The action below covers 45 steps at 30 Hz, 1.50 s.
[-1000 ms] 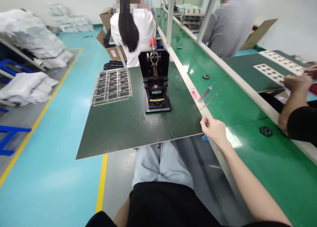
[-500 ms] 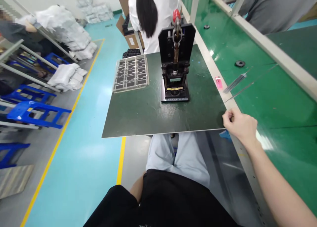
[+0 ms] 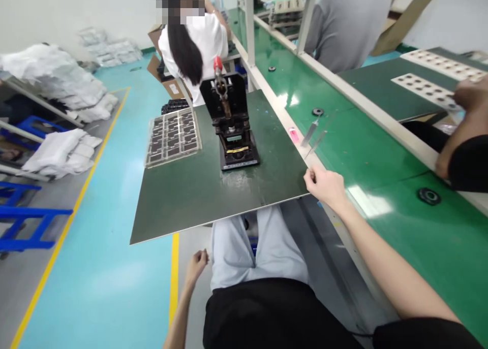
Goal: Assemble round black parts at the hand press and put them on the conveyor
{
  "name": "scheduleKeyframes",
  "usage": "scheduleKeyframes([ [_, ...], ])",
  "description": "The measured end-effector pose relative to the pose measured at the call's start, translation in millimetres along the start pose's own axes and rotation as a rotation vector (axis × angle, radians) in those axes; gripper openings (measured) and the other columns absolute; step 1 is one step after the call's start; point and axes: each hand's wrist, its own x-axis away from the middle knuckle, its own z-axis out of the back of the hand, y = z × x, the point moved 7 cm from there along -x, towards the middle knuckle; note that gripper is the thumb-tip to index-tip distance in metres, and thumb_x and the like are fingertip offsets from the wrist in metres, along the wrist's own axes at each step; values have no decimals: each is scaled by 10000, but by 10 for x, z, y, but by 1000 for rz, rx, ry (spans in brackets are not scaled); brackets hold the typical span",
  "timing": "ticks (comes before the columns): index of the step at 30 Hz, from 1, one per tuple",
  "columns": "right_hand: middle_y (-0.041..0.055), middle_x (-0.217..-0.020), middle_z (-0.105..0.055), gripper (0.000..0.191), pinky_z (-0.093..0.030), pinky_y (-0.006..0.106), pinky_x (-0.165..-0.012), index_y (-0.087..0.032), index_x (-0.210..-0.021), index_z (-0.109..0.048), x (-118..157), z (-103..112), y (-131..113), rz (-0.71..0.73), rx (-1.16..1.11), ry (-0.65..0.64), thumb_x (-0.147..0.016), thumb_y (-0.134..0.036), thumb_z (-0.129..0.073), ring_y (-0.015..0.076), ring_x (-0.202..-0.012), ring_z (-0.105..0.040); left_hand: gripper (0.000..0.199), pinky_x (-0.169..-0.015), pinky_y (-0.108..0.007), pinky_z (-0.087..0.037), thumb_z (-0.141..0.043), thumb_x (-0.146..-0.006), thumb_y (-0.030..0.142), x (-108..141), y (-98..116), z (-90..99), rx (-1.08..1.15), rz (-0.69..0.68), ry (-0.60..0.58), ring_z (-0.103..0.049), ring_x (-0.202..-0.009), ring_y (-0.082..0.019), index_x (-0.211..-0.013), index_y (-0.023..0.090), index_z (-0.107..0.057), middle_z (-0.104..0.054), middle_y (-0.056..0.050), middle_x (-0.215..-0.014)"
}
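Observation:
My right hand (image 3: 324, 185) is curled into a loose fist at the right front corner of the dark green tabletop (image 3: 183, 201), against the pale rail; nothing shows in it. Below the tabletop's front edge, my left hand (image 3: 199, 262) hangs beside my left thigh with its fingers curled and nothing visible in them. A black hand-press fixture (image 3: 232, 120) with a red-tipped lever stands on the tabletop, a yellow strip across its lower part. To its left lies a clear compartment tray (image 3: 173, 137) with several dark parts.
A pink packet (image 3: 294, 134) and thin grey rods (image 3: 310, 133) lie by the rail. The green conveyor belt (image 3: 366, 151) carries black round parts (image 3: 429, 196). A co-worker in white (image 3: 213, 39) sits ahead; another's hand (image 3: 470, 92) is at far right. Blue stools (image 3: 34, 227) stand left.
My view has turned to the right, so the table and fixture appear further left. My left hand has come into view beside my thigh. My right fist stays at the table corner.

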Motion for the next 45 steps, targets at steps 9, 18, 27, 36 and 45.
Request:
scheduleKeyframes([
  [9,127,-746,-704,295,-251,308,-581,-174,-767,-639,-66,39,-51,-13,-158,81,-935,-314,-440,201,-622,-578,541,-487,-219,-373,-587,-915,646,744,1423,956,-129,-734,-414,-440,-514,-104,-617,197,-549,-540,11,-576],
  [18,5,-629,-488,269,-380,305,-663,-256,-673,-377,-97,198,337,-197,-597,331,-924,-320,-446,162,-625,-454,515,-474,-152,-271,-690,-880,603,393,2549,994,214,-867,-169,-337,-483,-40,-654,164,-545,-438,62,-520],
  [27,50,-759,-679,200,-441,319,-762,-209,-782,-603,-96,107,607,-367,-600,282,-846,-348,-473,186,-724,-582,432,-466,-204,-213,-621,-912,468,307,3028,187,60,-1147,-405,-267,-460,-54,-613,177,-507,-360,72,-483],
  [36,47,-710,-672,271,-417,294,-628,-210,-769,-623,-292,133,775,-307,-537,245,-821,-449,-506,155,-588,-494,510,-480,-201,-236,-556,-958,553,193,3000,-226,168,-1057,-677,-286,-486,-57,-623,182,-456,-375,70,-501],
  [45,36,-706,-607,270,-495,363,-784,-244,-697,-469,-1700,14,1195,-550,-390,222,-714,-331,-724,201,-738,-581,501,-481,-209,-232,-549,-981,532,258,2972,-209,226,-1009,-739,-299,-486,-58,-635,178,-473,-404,62,-501],
])
